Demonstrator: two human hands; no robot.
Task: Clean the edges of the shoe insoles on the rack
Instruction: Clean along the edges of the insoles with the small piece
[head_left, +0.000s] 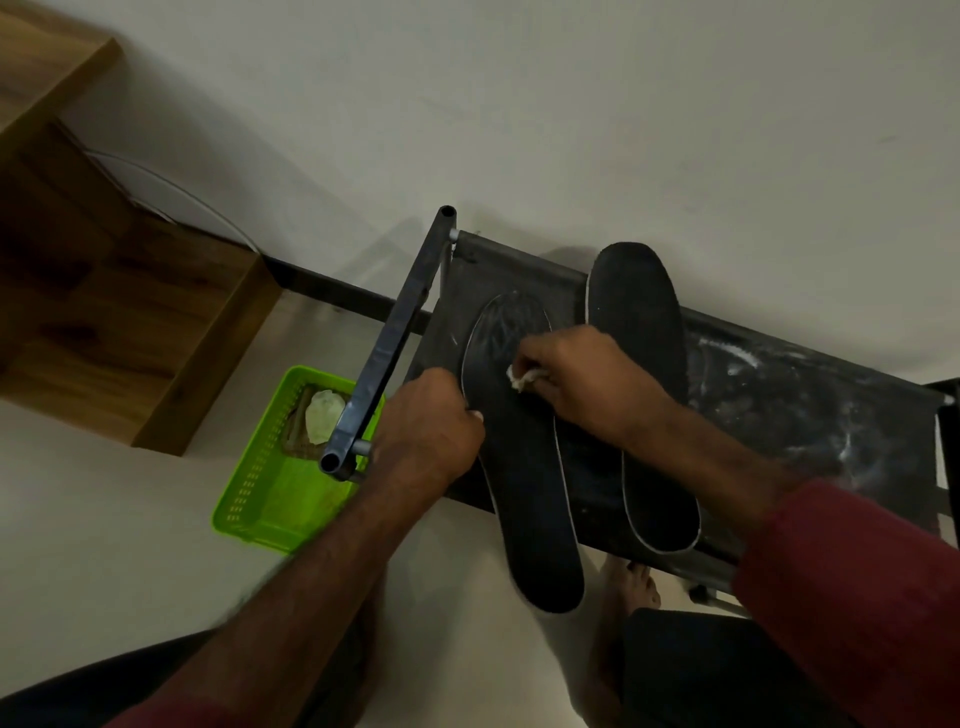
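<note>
Rack (779, 374), centre right, bears left insole (524, 493) and right insole (639, 332) side by side. Basket (244, 488) on floor left of rack; cabinet (130, 322) upper left.

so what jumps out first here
A long black shoe insole overhangs the dusty dark metal rack, the left hand gripping its edge and the right hand pinching a whitish cloth wad on it. A second black insole lies beside it, and a bright green plastic basket sits on the floor left of the rack.
</note>
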